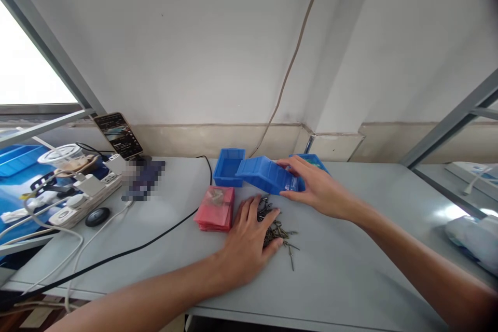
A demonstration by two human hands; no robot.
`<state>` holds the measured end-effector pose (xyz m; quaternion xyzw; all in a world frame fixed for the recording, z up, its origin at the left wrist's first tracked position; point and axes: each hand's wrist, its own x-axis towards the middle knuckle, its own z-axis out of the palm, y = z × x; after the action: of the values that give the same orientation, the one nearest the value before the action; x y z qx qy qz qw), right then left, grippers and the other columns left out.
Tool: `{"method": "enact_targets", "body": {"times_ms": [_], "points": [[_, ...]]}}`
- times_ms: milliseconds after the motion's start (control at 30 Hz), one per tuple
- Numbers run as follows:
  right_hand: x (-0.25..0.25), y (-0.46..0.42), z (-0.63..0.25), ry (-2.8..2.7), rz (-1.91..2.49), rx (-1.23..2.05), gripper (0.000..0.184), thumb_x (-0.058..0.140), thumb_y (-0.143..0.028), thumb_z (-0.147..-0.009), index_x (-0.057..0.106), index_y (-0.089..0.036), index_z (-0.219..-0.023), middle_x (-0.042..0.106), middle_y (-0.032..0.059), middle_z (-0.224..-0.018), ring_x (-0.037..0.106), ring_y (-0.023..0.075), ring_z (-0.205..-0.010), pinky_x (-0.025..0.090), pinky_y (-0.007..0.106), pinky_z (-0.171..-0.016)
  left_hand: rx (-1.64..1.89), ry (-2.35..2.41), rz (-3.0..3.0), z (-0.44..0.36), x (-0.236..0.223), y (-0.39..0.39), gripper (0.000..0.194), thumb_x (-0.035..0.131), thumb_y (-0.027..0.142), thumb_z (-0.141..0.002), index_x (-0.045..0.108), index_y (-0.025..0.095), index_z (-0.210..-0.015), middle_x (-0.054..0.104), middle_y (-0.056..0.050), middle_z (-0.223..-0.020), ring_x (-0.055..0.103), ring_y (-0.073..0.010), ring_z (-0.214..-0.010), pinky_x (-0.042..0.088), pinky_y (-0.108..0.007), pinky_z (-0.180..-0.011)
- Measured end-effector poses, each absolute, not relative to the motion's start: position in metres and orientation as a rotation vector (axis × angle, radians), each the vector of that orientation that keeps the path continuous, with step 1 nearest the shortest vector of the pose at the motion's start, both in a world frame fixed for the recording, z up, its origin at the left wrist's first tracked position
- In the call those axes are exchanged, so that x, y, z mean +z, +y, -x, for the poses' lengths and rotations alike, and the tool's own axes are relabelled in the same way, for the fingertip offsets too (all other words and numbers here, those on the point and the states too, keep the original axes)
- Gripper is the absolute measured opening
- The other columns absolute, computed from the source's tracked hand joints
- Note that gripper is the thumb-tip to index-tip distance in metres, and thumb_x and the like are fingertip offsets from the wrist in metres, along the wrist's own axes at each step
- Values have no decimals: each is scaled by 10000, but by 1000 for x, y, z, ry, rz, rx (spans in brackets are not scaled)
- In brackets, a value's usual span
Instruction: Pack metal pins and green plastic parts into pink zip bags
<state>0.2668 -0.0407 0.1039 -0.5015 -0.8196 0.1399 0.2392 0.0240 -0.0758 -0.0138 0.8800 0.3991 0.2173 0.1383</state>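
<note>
My right hand (313, 187) grips the end of a tilted blue plastic bin (264, 174), held over the grey table. Something clear and shiny, perhaps a plastic bag, shows at the bin's end by my fingers. Below it lies a pile of screws (278, 232), dark ones at the back and brassy ones in front. Beside this heap my left hand (251, 238) rests with fingers spread, its thumb and fingertips touching the screws. Just left of that hand is a stack of red plastic bags (215, 210).
Behind the red bags stands another blue bin (229, 166); a third bin (315, 162) is partly hidden behind my right hand. A black cable (155, 240) crosses the table. To the left are a phone (119, 135) on a stand, a power strip (85, 202) and a black mouse (97, 216).
</note>
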Motion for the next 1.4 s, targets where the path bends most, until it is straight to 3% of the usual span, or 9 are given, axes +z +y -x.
{"method": "enact_targets", "body": {"times_ms": [267,467,633,700,800,867,1067,1233,1400], "points": [[99,-21,-268,-1983,1588,372,584,683,-558,-970,586,-251,-1457,708,136,-1402,725,341,-1145,577,463,-987,611,1108,-2586,-23,-12,-74,634,605,495,-1068,411,295,-1637,317,-159,-1736,296,-419,-1613,346,-730,-1269],[96,20,-254,-1937,1794,580,402,417,-435,-1103,738,-193,-1105,833,97,-858,802,272,-754,590,356,-769,665,1016,-2696,-21,-10,-75,638,601,486,-1075,401,274,-1642,303,-162,-1761,218,-418,-1657,270,-759,-1291],[89,42,-237,-2037,1840,543,352,472,-356,-1082,707,-174,-892,766,100,-619,762,270,-585,564,354,-706,637,903,-2812,-18,8,-75,624,615,498,-1064,461,210,-1595,376,-182,-1726,226,-424,-1656,270,-743,-1302],[87,42,-234,-2072,1844,463,338,505,-380,-1073,716,-165,-920,784,132,-667,784,310,-677,560,376,-737,661,871,-2829,-13,22,-73,589,583,489,-1083,468,210,-1589,439,-169,-1689,257,-400,-1651,298,-709,-1308],[87,31,-237,-2067,1844,291,345,501,-424,-1081,715,-158,-1131,836,191,-975,793,375,-974,549,414,-841,767,904,-2808,-2,45,-69,440,524,422,-1117,543,232,-1513,524,-137,-1621,342,-349,-1622,328,-645,-1321],[89,19,-246,-2059,1847,209,385,467,-464,-1096,698,-187,-1231,830,170,-1091,770,380,-1075,540,430,-894,782,875,-2834,8,58,-64,331,491,359,-1135,612,240,-1419,599,-104,-1541,430,-303,-1573,318,-598,-1340],[90,-18,-302,-2106,1781,128,428,459,-547,-1083,715,-264,-1278,813,109,-1138,748,364,-1050,554,494,-943,587,891,-2881,36,70,-29,407,557,412,-1117,571,294,-1507,583,-91,-1566,505,-286,-1519,349,-581,-1317],[82,-37,-336,-2208,1622,290,416,538,-601,-1051,731,-336,-1309,726,71,-1401,598,402,-1375,489,579,-1139,546,963,-2799,40,66,3,419,506,439,-1137,570,296,-1526,587,-85,-1560,538,-267,-1482,380,-545,-1297],[63,-93,-306,-2091,1489,157,412,479,-514,-1099,710,-360,-1403,735,114,-1372,644,392,-1313,504,612,-1137,597,928,-2853,45,66,-23,445,491,471,-1136,551,292,-1538,544,-92,-1614,476,-286,-1542,303,-599,-1330]]}}
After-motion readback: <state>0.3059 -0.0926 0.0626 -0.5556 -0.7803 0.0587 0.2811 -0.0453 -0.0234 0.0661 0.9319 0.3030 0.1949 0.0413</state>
